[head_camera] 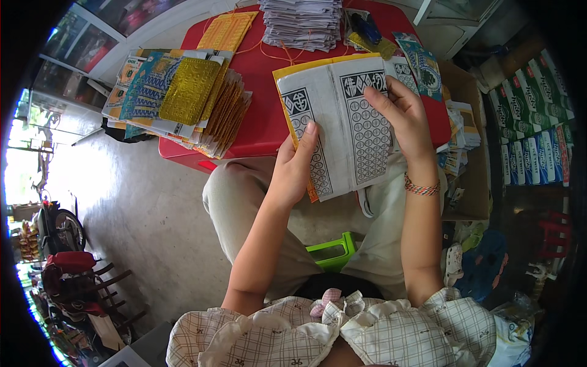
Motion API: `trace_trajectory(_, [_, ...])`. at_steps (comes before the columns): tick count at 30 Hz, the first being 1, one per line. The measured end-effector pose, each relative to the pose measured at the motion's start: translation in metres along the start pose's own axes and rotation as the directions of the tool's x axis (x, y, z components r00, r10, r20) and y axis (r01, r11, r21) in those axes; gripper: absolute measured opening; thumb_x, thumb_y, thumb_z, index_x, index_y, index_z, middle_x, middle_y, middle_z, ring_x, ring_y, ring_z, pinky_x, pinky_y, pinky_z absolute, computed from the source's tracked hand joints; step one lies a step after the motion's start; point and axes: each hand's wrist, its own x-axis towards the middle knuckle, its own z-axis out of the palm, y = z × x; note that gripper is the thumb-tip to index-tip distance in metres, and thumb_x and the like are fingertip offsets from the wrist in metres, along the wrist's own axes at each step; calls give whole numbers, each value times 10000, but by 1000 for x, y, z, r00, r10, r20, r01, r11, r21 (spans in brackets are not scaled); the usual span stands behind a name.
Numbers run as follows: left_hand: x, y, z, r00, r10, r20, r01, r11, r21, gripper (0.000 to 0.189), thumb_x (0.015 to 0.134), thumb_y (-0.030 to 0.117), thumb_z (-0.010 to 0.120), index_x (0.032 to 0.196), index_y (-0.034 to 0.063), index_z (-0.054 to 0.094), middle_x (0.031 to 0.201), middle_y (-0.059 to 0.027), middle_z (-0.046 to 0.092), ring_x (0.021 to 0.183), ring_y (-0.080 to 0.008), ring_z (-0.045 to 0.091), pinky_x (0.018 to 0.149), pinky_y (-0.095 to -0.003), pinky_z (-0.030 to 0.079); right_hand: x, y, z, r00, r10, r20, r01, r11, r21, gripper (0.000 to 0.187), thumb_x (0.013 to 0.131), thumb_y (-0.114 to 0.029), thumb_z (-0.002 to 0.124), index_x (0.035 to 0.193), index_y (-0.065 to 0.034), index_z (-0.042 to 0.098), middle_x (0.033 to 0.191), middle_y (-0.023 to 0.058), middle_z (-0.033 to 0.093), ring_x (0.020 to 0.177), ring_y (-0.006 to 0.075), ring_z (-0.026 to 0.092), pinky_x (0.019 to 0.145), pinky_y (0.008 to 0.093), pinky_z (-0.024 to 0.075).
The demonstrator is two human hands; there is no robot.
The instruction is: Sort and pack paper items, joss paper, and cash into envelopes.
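Both hands hold a packet of white printed paper sheets (pixel 331 133) with black patterned blocks and rows of circles, tilted above my knees at the table's near edge. A yellow-orange sheet (pixel 293 69) shows behind it. My left hand (pixel 298 163) grips the packet's lower left side, thumb on top. My right hand (pixel 403 117) grips its upper right side, thumb over a black pattern. To the left, a stack of printed joss paper (pixel 149 87) carries a gold embossed packet (pixel 190 91), beside many folded gold-brown papers (pixel 227 114). A tall stack of white folded papers (pixel 300 23) stands behind.
All this is on a red plastic table (pixel 263 98). Orange strings (pixel 291 52) lie there, with a dark blue object (pixel 367 30) and teal printed notes (pixel 422 66) at right. A cardboard box (pixel 472 183) stands right of the table; a green plastic stool (pixel 337 254) is between my legs.
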Motion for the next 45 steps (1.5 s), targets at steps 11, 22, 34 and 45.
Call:
trace_trajectory(11, [0,0,1,999,52,15,-50,993,-105,422,977,370,459,1143,-7,549,1048,-82,616,929,-135,606,803,-292,501,-1,2,-4,999,-43,24,43,999,3,150,881,-165,661,883,-23,609,783,-50,560,722,11,479,649,173,395])
trace_trajectory(22, [-1,-4,-1,994,102,40,-98,990,-106,468,983,383,427,1157,-37,534,1065,-112,611,949,-162,607,823,-305,496,-5,-3,-4,995,-78,67,79,997,-14,146,878,-143,660,925,-10,624,832,-28,606,755,13,508,663,180,414])
trace_trajectory(34, [-2,-6,-4,987,103,127,-83,985,-151,482,987,370,407,1205,-49,503,1121,-131,594,1011,-185,593,858,-315,482,-10,-7,-9,987,-104,119,104,995,9,164,860,-101,670,971,12,628,900,9,644,813,43,563,715,204,467])
trace_trajectory(45, [-2,-6,-2,992,76,103,-65,992,-112,476,986,360,419,1218,-48,493,1133,-133,589,1014,-177,590,855,-308,481,-10,-8,-11,988,-119,102,119,993,5,196,854,-109,679,993,20,630,919,24,653,828,55,577,732,217,482])
